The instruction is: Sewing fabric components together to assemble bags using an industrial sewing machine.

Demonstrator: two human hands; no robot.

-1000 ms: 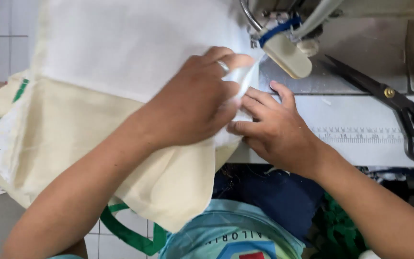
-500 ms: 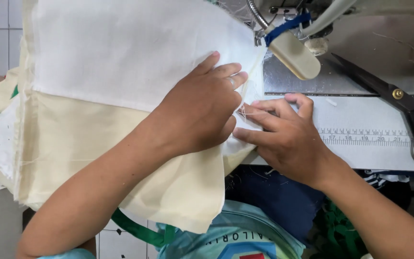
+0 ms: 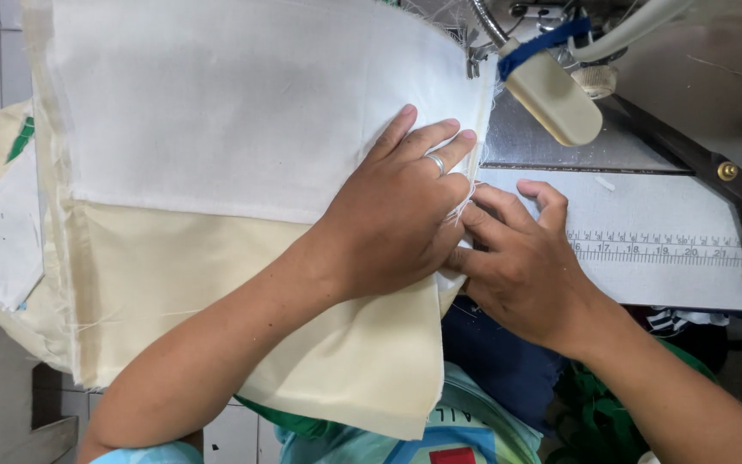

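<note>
Your hands steady cloth at a sewing machine.
Your left hand (image 3: 397,219) lies open-fingered, flat on smooth white-and-cream woven fabric (image 3: 242,172); your right hand (image 3: 517,262) pinches its frayed edge.

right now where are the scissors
In the head view the black scissors lie at the far right on the sewing table, above the printed ruler.

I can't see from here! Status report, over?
Left hand flat on white and cream cloth panel. Right hand pinching its edge. Black-handled scissors lie aside, nothing blocking.
</note>
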